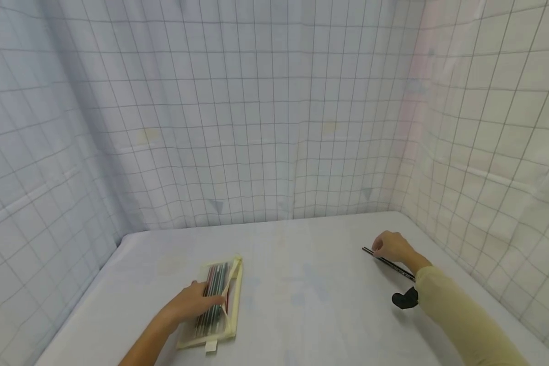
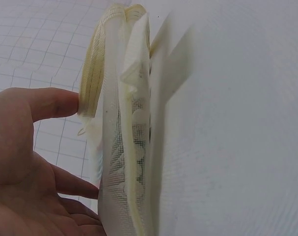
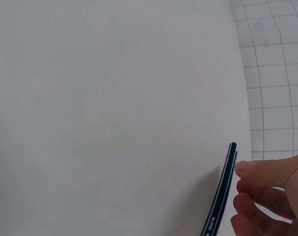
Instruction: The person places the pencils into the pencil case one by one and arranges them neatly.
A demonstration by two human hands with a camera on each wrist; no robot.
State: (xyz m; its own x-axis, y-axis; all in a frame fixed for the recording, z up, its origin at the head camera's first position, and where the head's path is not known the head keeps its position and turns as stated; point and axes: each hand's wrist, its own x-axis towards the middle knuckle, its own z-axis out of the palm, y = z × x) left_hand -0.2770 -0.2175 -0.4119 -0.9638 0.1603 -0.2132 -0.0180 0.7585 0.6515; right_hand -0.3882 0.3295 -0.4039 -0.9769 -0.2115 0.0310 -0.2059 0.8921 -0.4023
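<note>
On the left of the table lies a see-through mesh pouch [image 1: 235, 315] with cream zip edging, holding several pencils [image 1: 216, 284]. My left hand [image 1: 194, 303] rests over it. The thumb touches the raised zip edge [image 2: 92, 83], and the fingertips meet the mesh [image 2: 112, 196]. At the right, my right hand [image 1: 392, 247] has its fingers bent at two dark pencils [image 1: 400, 270] lying side by side. In the right wrist view, thumb and fingertips pinch along one side of the pencils [image 3: 221, 196]; the exact contact is partly hidden. Their shadow falls apart from them.
A white-covered table [image 1: 293, 290] stretches between the hands. Gridded white cloth [image 1: 265, 127] hangs behind it and on both sides. A black wrist device [image 1: 405, 299] sits by the right sleeve [image 1: 457, 315]. A pale tab [image 1: 211, 346] sticks out from the pouch's near edge.
</note>
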